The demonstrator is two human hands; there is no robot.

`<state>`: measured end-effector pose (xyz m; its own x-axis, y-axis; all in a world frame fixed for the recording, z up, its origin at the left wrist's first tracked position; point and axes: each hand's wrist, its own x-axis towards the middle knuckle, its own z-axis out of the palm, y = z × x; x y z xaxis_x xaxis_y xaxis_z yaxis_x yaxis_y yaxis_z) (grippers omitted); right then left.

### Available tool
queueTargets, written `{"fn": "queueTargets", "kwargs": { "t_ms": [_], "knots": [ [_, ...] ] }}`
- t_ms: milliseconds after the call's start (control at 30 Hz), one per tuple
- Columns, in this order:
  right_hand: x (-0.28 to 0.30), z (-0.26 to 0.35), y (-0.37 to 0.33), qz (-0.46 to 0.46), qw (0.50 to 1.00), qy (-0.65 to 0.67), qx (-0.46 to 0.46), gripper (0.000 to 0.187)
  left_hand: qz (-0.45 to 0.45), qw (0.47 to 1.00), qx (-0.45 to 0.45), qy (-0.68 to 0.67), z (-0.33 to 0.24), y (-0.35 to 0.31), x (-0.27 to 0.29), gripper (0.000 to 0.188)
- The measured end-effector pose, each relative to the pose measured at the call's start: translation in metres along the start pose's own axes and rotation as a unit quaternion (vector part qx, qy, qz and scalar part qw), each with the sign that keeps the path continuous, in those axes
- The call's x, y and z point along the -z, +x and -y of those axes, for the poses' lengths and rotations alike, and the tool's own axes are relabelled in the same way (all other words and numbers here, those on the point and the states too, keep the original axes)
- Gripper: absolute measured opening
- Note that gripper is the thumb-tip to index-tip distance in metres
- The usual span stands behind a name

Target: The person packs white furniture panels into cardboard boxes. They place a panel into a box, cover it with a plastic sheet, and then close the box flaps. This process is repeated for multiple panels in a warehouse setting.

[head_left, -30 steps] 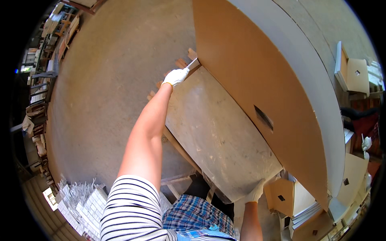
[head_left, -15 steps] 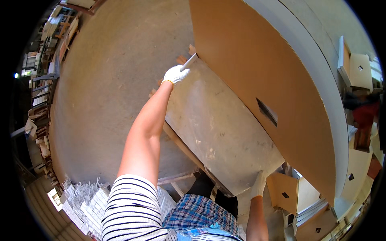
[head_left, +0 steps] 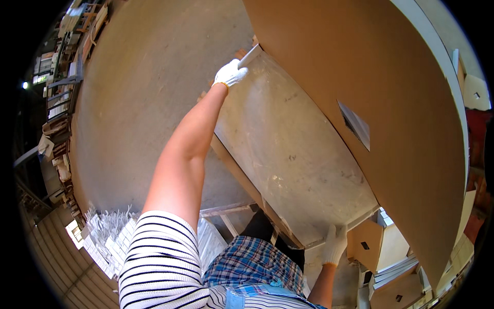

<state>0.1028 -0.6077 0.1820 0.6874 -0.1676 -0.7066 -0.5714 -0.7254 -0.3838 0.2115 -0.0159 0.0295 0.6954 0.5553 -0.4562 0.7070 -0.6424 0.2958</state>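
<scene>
Worker's reach along a shallow panel assembly, as seen by a bystander. The left hand (head_left: 230, 74), in a white knitted glove with a yellow-edged cuff, is at the far end of the assembly, its fingers drawn in on a narrow, whitish end strip (head_left: 252, 54), which it pinches near the strip's left end. The left arm (head_left: 180, 149) reaches forward from a black-and-white striped sleeve (head_left: 167, 247), almost straight, with a slight bend at the elbow and the forearm slanting a little to the right.

The right hand (head_left: 335, 244), gloved likewise, lies at the near end, much closer to the body; its fingers point forward and look extended, beside a pale, narrow near strip (head_left: 363, 217). Whether they grip that strip I cannot tell. The right forearm (head_left: 321, 291) enters low and is largely cut off by the lower edge of view.

Between the two strips extends a scuffed, grey flat area (head_left: 293, 149). Along its right side, tilted upward, is a large brown board (head_left: 411, 98) pierced by a four-sided opening (head_left: 355, 125); along its left side runs a narrow brown edging (head_left: 242, 177). Beyond the right hand sits a brown, box-like piece with a small diamond-shaped hole (head_left: 368, 241). A heap of white, slatted bundles (head_left: 116, 242) stands at lower left.
</scene>
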Motion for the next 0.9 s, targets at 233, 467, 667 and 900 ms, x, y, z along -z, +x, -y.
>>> {"fn": "queueTargets", "kwargs": {
  "t_ms": [233, 467, 667, 900],
  "knots": [
    [0.035, 0.092, 0.020, 0.069, 0.955, -0.264, 0.119, 0.042, -0.031, 0.999, 0.032, -0.004, -0.014, -0.017, 0.009, 0.056],
    [0.003, 0.074, 0.029, 0.057, 0.933, -0.216, 0.281, 0.049, -0.260, 0.914, -0.111, 0.291, -0.102, -0.126, -0.071, 0.037],
    [-0.061, 0.033, 0.044, 0.080, 0.844, -0.405, 0.341, 0.082, -0.058, 0.923, -0.381, -0.006, -0.166, -0.276, -0.104, 0.050],
    [-0.068, 0.035, 0.041, 0.100, 0.813, -0.475, 0.320, 0.094, 0.005, 0.980, -0.118, 0.161, -0.095, -0.229, -0.105, 0.071]
  ]
}}
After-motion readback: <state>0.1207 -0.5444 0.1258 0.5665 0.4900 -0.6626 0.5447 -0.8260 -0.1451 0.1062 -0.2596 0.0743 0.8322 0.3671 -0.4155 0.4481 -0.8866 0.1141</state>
